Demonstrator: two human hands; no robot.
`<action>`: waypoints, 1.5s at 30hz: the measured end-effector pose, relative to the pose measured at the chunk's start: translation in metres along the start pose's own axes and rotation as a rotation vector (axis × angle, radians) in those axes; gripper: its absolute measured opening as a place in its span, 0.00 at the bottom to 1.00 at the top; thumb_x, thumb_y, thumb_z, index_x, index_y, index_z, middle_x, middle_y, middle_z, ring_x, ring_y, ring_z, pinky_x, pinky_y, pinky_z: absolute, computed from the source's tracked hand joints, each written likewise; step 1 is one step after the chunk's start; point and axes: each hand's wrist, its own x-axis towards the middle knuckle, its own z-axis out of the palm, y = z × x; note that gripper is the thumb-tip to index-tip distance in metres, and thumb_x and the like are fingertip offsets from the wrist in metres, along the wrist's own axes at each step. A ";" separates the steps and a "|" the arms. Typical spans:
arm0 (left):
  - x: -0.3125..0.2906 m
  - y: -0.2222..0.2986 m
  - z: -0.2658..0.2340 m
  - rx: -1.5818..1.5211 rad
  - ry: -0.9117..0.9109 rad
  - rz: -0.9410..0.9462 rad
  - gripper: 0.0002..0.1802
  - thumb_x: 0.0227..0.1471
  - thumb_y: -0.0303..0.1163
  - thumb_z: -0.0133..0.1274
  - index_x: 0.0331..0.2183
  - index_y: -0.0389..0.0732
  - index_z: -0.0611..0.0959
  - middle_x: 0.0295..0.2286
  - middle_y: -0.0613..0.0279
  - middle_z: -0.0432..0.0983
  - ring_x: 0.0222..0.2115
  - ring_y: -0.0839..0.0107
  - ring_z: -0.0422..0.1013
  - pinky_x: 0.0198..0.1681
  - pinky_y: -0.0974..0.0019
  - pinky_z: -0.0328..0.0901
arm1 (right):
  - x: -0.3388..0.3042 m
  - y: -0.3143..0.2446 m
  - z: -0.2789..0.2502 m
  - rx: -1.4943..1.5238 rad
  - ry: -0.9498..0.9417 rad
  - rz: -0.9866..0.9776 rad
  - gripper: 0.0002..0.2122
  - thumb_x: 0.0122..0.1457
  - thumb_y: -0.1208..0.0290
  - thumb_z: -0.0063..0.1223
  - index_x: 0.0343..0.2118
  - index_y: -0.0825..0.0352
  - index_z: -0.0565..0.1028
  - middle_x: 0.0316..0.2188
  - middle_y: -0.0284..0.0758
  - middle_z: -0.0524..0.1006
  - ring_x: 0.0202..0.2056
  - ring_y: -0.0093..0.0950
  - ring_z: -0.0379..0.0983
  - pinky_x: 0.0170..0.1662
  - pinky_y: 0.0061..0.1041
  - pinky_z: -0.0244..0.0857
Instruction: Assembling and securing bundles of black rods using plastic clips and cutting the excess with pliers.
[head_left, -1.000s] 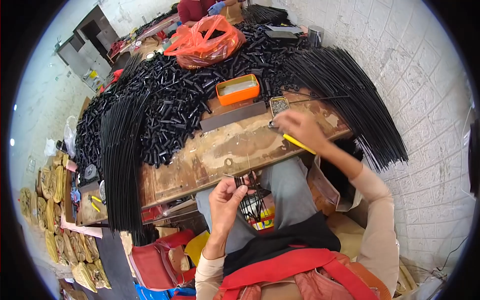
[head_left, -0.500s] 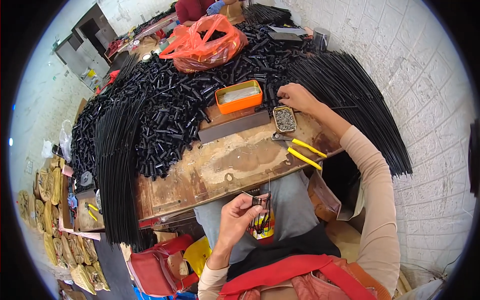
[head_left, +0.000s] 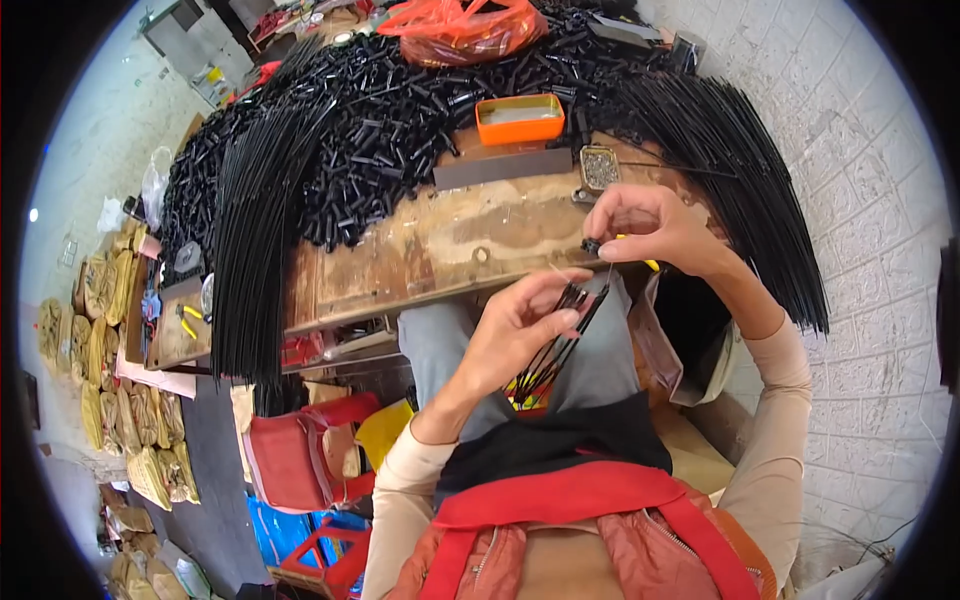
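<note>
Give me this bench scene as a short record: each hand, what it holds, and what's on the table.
left hand: grips a bundle of thin black rods over the lap
right hand: pinches a small black piece at the bundle's top
workbench: worn wood
on bench: orange tray, small dish of tiny parts, heap of black tubes

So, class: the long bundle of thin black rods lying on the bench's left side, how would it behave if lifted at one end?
The rod bundle would probably droop, since its thin strands overhang the workbench. Loose, fanned tips suggest strands could slip apart.
</note>
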 end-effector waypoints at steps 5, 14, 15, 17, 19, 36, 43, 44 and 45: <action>-0.010 -0.003 0.004 -0.038 -0.032 0.023 0.19 0.56 0.19 0.52 0.50 0.34 0.74 0.44 0.60 0.76 0.44 0.70 0.73 0.45 0.65 0.72 | -0.014 -0.011 0.016 -0.052 -0.103 0.066 0.08 0.53 0.79 0.60 0.36 0.69 0.75 0.38 0.33 0.77 0.41 0.20 0.72 0.48 0.21 0.65; -0.025 -0.001 0.008 -0.010 -0.009 0.051 0.16 0.56 0.19 0.51 0.48 0.35 0.76 0.43 0.60 0.77 0.44 0.71 0.73 0.44 0.65 0.72 | -0.020 -0.009 0.033 0.001 -0.105 -0.051 0.07 0.56 0.75 0.60 0.36 0.71 0.76 0.36 0.34 0.79 0.39 0.19 0.74 0.46 0.19 0.67; -0.025 -0.001 0.009 -0.011 -0.006 0.057 0.16 0.56 0.20 0.51 0.48 0.35 0.76 0.43 0.60 0.77 0.44 0.71 0.73 0.44 0.65 0.72 | -0.020 -0.010 0.037 0.031 -0.088 -0.071 0.07 0.56 0.75 0.59 0.35 0.72 0.76 0.35 0.34 0.79 0.38 0.19 0.74 0.45 0.19 0.67; -0.025 -0.002 0.010 0.001 0.000 0.054 0.16 0.57 0.20 0.51 0.48 0.35 0.76 0.43 0.60 0.77 0.43 0.72 0.73 0.44 0.65 0.72 | -0.021 -0.016 0.041 -0.025 -0.063 -0.040 0.06 0.57 0.75 0.59 0.34 0.71 0.76 0.34 0.33 0.79 0.37 0.18 0.74 0.44 0.19 0.67; -0.025 -0.002 0.011 0.011 0.003 0.050 0.16 0.57 0.20 0.51 0.48 0.34 0.76 0.42 0.60 0.77 0.43 0.72 0.73 0.44 0.66 0.72 | -0.022 -0.021 0.045 -0.081 -0.035 -0.006 0.06 0.57 0.75 0.58 0.33 0.71 0.76 0.33 0.32 0.79 0.36 0.18 0.74 0.42 0.18 0.67; -0.025 -0.002 0.011 0.000 0.108 0.055 0.14 0.58 0.22 0.51 0.47 0.33 0.76 0.40 0.62 0.78 0.40 0.77 0.73 0.42 0.69 0.72 | -0.027 -0.019 0.058 -0.180 0.128 -0.097 0.06 0.57 0.74 0.58 0.33 0.72 0.77 0.29 0.30 0.78 0.32 0.16 0.73 0.37 0.18 0.67; -0.025 -0.003 0.012 -0.001 0.108 0.093 0.14 0.57 0.21 0.52 0.47 0.34 0.77 0.40 0.62 0.78 0.41 0.77 0.74 0.41 0.70 0.72 | -0.025 -0.014 0.059 -0.198 0.173 -0.097 0.05 0.56 0.76 0.59 0.31 0.72 0.78 0.30 0.28 0.76 0.33 0.14 0.71 0.38 0.16 0.65; -0.025 -0.002 0.013 0.003 0.115 0.087 0.14 0.57 0.21 0.52 0.46 0.34 0.77 0.40 0.62 0.78 0.40 0.77 0.74 0.41 0.70 0.72 | -0.024 -0.013 0.060 -0.185 0.189 -0.092 0.05 0.56 0.76 0.59 0.31 0.72 0.78 0.30 0.28 0.77 0.34 0.15 0.71 0.38 0.16 0.65; -0.025 -0.002 0.013 0.006 0.122 0.082 0.14 0.57 0.21 0.52 0.46 0.34 0.77 0.39 0.62 0.78 0.40 0.77 0.73 0.41 0.70 0.72 | -0.024 -0.013 0.061 -0.172 0.204 -0.087 0.05 0.55 0.76 0.59 0.31 0.72 0.78 0.30 0.29 0.77 0.34 0.15 0.71 0.38 0.16 0.65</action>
